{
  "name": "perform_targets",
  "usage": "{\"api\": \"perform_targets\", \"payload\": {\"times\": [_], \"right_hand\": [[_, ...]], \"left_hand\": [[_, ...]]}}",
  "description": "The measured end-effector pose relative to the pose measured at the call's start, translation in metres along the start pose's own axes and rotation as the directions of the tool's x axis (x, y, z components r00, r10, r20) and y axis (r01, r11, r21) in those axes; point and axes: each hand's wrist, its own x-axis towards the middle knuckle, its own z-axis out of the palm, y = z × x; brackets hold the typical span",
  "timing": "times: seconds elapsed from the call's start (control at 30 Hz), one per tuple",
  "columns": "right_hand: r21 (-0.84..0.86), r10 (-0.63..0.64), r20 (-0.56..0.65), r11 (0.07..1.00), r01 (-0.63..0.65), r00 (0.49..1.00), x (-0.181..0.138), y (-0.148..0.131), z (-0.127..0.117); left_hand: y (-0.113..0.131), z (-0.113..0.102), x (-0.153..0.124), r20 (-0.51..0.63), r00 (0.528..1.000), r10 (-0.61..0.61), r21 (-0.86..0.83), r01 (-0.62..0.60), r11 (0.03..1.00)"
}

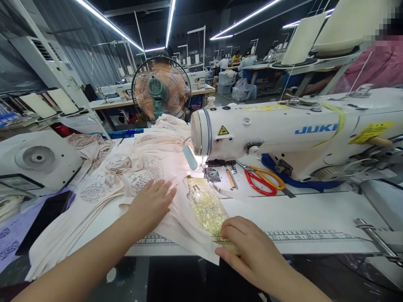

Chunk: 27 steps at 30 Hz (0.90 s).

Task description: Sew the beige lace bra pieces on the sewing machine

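Observation:
A white JUKI sewing machine [283,130] stands on the white table [315,214], its lamp lighting the needle area [209,167]. Pale pink fabric with a yellowish lace strip [206,205] runs from under the presser foot toward me. My left hand [151,203] lies flat on the fabric left of the strip, fingers stretched out. My right hand [248,247] rests at the near end of the strip by the table's front edge, fingers curled and pressing the fabric down.
A pile of pink lace pieces [126,172] lies left of the needle. Red-and-orange scissors [262,180] sit by the machine base. A fan [161,89] stands behind. Another machine [34,161] is at left. A person in pink [378,67] sits at far right.

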Motion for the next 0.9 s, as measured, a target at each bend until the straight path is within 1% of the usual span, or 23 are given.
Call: {"api": "perform_targets", "payload": {"times": [0.07,0.13,0.2,0.27,0.33,0.37,0.43,0.47,0.5,0.53,0.57,0.6,0.63,0.67,0.7,0.73,0.77,0.8,0.83,0.87,0.9], "right_hand": [[0.067,-0.081,0.027,0.995,0.079,0.996,0.002,-0.015,0.011],[0.041,-0.148,0.062,0.989,0.145,0.987,0.006,-0.029,0.028],[-0.033,-0.162,0.079,0.986,0.165,0.984,0.010,-0.036,0.043],[-0.071,-0.150,0.087,0.985,0.156,0.985,0.012,-0.036,0.048],[-0.055,-0.137,0.117,0.988,0.144,0.984,0.011,-0.030,0.039],[-0.035,-0.125,0.128,0.991,0.130,0.984,0.009,-0.026,0.029],[0.037,-0.093,0.128,0.995,0.089,0.987,0.004,-0.019,0.001],[0.094,-0.076,0.115,0.993,0.065,0.990,0.001,-0.016,-0.016],[0.152,-0.065,0.106,0.987,0.049,0.992,-0.002,-0.014,-0.034],[0.194,-0.044,0.116,0.981,0.021,0.992,-0.004,-0.011,-0.052],[0.213,-0.009,0.139,0.977,-0.021,0.990,-0.004,-0.008,-0.067],[0.229,0.005,0.168,0.972,-0.044,0.986,-0.004,-0.005,-0.080],[0.236,0.024,0.203,0.969,-0.073,0.979,-0.002,-0.001,-0.089],[0.232,0.040,0.237,0.968,-0.096,0.971,0.002,0.003,-0.093],[0.216,0.050,0.271,0.970,-0.112,0.961,0.006,0.007,-0.092],[0.170,0.065,0.305,0.978,-0.121,0.950,0.011,0.011,-0.087],[0.113,0.080,0.330,0.986,-0.123,0.941,0.017,0.014,-0.077],[0.027,0.103,0.356,0.992,-0.121,0.929,0.024,0.017,-0.065],[-0.096,0.137,0.361,0.989,-0.110,0.923,0.032,0.019,-0.051],[-0.152,0.173,0.333,0.980,-0.128,0.927,0.040,0.020,-0.036],[-0.202,0.206,0.290,0.968,-0.151,0.935,0.048,0.020,-0.023]], "left_hand": [[-0.013,-0.002,-0.021,0.045,0.990,-0.133,0.040,0.132,0.990],[-0.028,0.002,-0.035,0.116,0.970,-0.214,0.063,0.208,0.976],[-0.041,0.006,-0.045,0.146,0.964,-0.224,0.056,0.218,0.974],[-0.047,0.005,-0.051,0.138,0.972,-0.191,0.026,0.189,0.982],[-0.046,-0.003,-0.055,0.112,0.977,-0.180,-0.028,0.184,0.983],[-0.043,-0.011,-0.056,0.085,0.976,-0.202,-0.075,0.209,0.975],[-0.034,-0.030,-0.056,0.009,0.951,-0.308,-0.234,0.302,0.924],[-0.030,-0.040,-0.055,-0.006,0.927,-0.375,-0.346,0.350,0.871],[-0.026,-0.050,-0.053,0.015,0.901,-0.433,-0.470,0.389,0.793],[-0.022,-0.058,-0.050,0.079,0.879,-0.470,-0.593,0.421,0.687],[-0.020,-0.063,-0.047,0.172,0.858,-0.483,-0.705,0.450,0.549],[-0.019,-0.065,-0.044,0.274,0.838,-0.472,-0.794,0.475,0.381],[-0.020,-0.064,-0.041,0.365,0.820,-0.441,-0.850,0.487,0.202],[-0.022,-0.059,-0.039,0.433,0.806,-0.405,-0.872,0.487,0.038],[-0.025,-0.051,-0.037,0.475,0.796,-0.375,-0.872,0.482,-0.080],[-0.030,-0.041,-0.037,0.495,0.788,-0.365,-0.865,0.485,-0.127],[-0.036,-0.030,-0.038,0.500,0.778,-0.379,-0.858,0.505,-0.095],[-0.043,-0.020,-0.038,0.496,0.764,-0.412,-0.836,0.549,0.012],[-0.051,-0.012,-0.039,0.477,0.749,-0.459,-0.783,0.600,0.165],[-0.059,-0.007,-0.038,0.448,0.737,-0.506,-0.689,0.645,0.329],[-0.066,-0.006,-0.037,0.419,0.727,-0.544,-0.564,0.678,0.471]]}}
